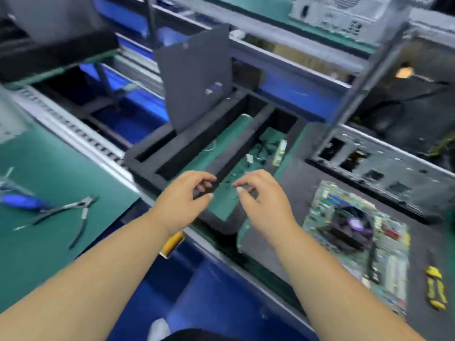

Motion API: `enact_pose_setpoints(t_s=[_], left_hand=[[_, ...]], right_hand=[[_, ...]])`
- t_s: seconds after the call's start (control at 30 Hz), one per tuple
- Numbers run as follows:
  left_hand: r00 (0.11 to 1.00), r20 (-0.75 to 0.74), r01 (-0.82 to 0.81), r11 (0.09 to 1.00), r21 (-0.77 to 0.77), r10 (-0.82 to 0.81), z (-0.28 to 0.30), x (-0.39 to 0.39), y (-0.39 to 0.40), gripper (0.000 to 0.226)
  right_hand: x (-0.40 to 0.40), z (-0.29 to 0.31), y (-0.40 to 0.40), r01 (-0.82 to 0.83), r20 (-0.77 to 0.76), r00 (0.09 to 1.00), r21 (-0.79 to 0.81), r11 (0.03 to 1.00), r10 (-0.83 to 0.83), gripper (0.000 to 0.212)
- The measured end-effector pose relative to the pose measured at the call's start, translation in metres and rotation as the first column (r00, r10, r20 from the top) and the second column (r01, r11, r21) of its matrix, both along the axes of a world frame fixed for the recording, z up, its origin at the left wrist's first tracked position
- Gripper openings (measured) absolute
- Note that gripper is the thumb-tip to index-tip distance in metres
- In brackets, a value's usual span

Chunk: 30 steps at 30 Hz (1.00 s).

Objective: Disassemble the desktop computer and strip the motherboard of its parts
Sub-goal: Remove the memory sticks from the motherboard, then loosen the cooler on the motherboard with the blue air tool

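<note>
Two hands (221,193) left of motherboard (357,242)

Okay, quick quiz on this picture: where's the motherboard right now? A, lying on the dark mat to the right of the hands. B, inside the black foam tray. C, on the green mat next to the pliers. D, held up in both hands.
A: the motherboard lies flat on the dark mat, right of the right hand; neither that hand nor the left hand holds anything.
</note>
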<state>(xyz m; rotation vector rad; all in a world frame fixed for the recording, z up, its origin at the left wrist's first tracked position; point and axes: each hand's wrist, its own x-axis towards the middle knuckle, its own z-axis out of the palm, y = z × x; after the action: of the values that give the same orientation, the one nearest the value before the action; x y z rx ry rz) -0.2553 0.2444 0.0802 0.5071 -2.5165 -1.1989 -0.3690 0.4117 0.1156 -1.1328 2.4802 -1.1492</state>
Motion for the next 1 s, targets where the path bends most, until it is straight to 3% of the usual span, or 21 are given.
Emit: enact_pose_setpoints(t_s=[0.3, 0.47, 0.6, 0.67, 0.8, 0.9, 1.0], left_hand=[[0.921, 0.177, -0.351, 0.936, -0.001, 0.346, -0.037, 0.105, -0.129, 0.027], [0.745, 0.327, -0.588, 0.804, -0.091, 0.582, -0.068, 0.151, -0.192, 0.026], [0.551, 0.479, -0.739, 0.666, -0.100, 0.684, -0.084, 0.179, -0.222, 0.014], [0.484, 0.529, -0.758, 0.636, -0.145, 0.697, -0.088, 0.191, -0.230, 0.007], [0.394, 0.551, -0.692, 0.632, -0.349, 0.735, -0.091, 0.199, -0.237, 0.026], [0.450, 0.531, -0.632, 0.676, -0.379, 0.718, -0.092, 0.195, -0.240, 0.049], [0.526, 0.459, -0.643, 0.688, -0.336, 0.716, -0.086, 0.191, -0.249, 0.052]], right_hand=[[0.064, -0.019, -0.138, -0.174, 0.080, 0.982, 0.059, 0.983, 0.169, 0.015], [0.085, -0.030, -0.182, -0.193, 0.113, 0.976, 0.066, 0.979, 0.185, 0.019], [0.099, -0.039, -0.207, -0.183, 0.130, 0.977, 0.101, 0.978, 0.169, 0.017], [0.105, -0.041, -0.216, -0.175, 0.137, 0.978, 0.112, 0.978, 0.159, 0.019], [0.114, -0.042, -0.229, -0.174, 0.141, 0.977, 0.119, 0.977, 0.157, 0.021], [0.116, -0.041, -0.237, -0.175, 0.146, 0.977, 0.122, 0.977, 0.156, 0.020], [0.118, -0.038, -0.243, -0.175, 0.146, 0.977, 0.117, 0.977, 0.158, 0.019]])
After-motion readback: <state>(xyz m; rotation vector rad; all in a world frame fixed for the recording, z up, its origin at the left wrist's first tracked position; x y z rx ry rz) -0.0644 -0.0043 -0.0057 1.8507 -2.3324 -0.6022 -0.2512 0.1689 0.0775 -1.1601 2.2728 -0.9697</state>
